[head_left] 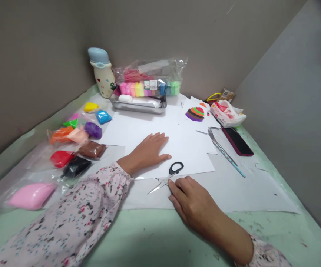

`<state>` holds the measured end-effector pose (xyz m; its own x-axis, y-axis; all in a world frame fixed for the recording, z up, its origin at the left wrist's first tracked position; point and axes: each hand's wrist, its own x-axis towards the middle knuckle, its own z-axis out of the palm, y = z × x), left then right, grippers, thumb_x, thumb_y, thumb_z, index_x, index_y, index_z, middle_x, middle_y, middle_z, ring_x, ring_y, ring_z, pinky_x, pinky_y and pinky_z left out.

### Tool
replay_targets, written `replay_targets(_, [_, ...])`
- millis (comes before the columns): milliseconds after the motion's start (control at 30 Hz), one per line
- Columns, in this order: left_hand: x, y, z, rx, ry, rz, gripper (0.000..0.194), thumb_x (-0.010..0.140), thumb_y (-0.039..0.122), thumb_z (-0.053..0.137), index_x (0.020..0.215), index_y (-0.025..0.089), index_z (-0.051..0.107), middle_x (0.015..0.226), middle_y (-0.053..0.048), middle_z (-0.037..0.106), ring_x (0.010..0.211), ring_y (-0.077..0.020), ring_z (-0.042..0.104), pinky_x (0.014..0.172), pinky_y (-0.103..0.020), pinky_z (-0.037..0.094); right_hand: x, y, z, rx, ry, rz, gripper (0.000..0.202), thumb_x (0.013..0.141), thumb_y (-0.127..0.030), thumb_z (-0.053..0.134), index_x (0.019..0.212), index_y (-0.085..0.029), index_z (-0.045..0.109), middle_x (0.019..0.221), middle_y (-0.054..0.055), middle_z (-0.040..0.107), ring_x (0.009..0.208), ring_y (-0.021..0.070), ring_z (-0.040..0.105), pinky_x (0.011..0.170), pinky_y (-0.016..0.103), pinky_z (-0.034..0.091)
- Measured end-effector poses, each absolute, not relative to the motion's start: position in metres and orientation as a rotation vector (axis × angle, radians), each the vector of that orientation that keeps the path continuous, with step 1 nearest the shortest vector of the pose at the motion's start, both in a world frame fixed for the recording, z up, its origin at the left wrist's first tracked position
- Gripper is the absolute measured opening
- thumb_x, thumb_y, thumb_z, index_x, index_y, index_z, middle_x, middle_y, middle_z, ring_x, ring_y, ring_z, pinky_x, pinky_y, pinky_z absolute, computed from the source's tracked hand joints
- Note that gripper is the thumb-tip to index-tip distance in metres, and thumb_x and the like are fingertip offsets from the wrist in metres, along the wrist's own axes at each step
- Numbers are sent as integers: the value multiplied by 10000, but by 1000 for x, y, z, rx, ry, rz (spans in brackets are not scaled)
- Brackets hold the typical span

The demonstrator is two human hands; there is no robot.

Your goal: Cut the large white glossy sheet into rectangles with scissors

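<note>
Head cam: your left hand (149, 150) is spread flat, palm down, pressing on the white paper sheet (188, 148), holding nothing. Your right hand (192, 202) lies loosely curled, fingertips just touching the black-handled scissors (168, 176), which sit with blades apart on the sheet's near edge. Clay packets (77, 148) sit off to your left.

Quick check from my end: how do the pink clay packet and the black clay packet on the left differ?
The pink clay packet is clearly larger than the black clay packet. The pink one lies nearest the table's front edge, apart from the rest; the black one lies further in, next to the red packet and brown packet. Both are wrapped in clear plastic and lie untouched by either hand.
</note>
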<state>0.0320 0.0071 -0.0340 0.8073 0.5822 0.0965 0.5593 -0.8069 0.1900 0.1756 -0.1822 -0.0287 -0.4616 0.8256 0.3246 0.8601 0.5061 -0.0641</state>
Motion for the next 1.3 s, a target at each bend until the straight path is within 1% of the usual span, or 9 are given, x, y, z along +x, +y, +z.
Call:
replay_targets(100, [16,11,-31,2896,909,189,641,944,584,472,1416,151,498,1541,-155,465,1462,-316,338,1200,-482,189,174,-182,-29,-1412,-2440,-167,296,968,-128,501,1209,13,601,869,133,606,761,258,489,642,396,454])
replay_targets(167, [6,10,-33,2920,938,199,645,968,581,431,1441,147,479,1568,-153,428,1471,-324,320,1199,-502,182,175,-183,-31,-1425,-2432,-150,289,968,-135,508,1206,-2,605,884,134,609,771,259,494,655,398,459])
replay_targets(267, [-2,6,-42,2937,945,232,660,1007,571,332,1513,153,394,1623,-131,333,1500,-310,259,1206,-493,163,176,-184,-34,-1446,-2404,-111,286,971,-149,513,1214,-28,602,910,133,610,790,259,501,680,399,464])
replay_targets(367, [-3,3,-47,2952,952,252,668,1013,579,291,1534,166,361,1637,-113,304,1515,-296,217,1212,-475,140,176,-182,-34,-1427,-2393,-90,277,970,-145,509,1204,-33,605,896,127,606,781,255,494,669,392,457])
replay_targets(567, [0,2,-45,2965,969,265,662,1010,577,302,1532,174,365,1635,-107,310,1515,-289,222,1213,-468,141,171,-173,-30,-1375,-2414,-131,252,958,-119,509,1168,-29,616,864,127,607,754,256,474,636,386,432])
replay_targets(767, [-1,1,-43,2949,981,265,654,1008,574,317,1532,185,370,1638,-96,307,1513,-281,229,1213,-470,157,171,-180,-28,-1359,-2435,-140,228,944,-102,521,1136,-32,620,866,127,601,752,255,472,647,387,430])
replay_targets(900, [0,0,-41,2937,981,257,649,1010,566,322,1534,184,367,1642,-93,297,1514,-277,228,1217,-467,153,170,-181,-28,-1326,-2442,-218,245,935,-78,522,1155,-13,608,854,127,602,733,254,464,623,385,419])
replay_targets(1100, [1,-2,-39,2927,986,249,643,1012,559,324,1528,178,371,1639,-100,302,1512,-275,235,1220,-467,137,164,-169,-26,-1291,-2451,-243,209,955,-86,485,1103,-40,626,845,119,596,709,234,460,604,371,412])
replay_targets(1300, [0,-1,-42,2927,971,276,655,1008,578,310,1529,187,366,1639,-98,304,1513,-272,229,1220,-459,139,165,-178,-27,-1304,-2476,-245,198,957,-76,465,1056,-83,637,841,112,590,702,228,456,604,376,409])
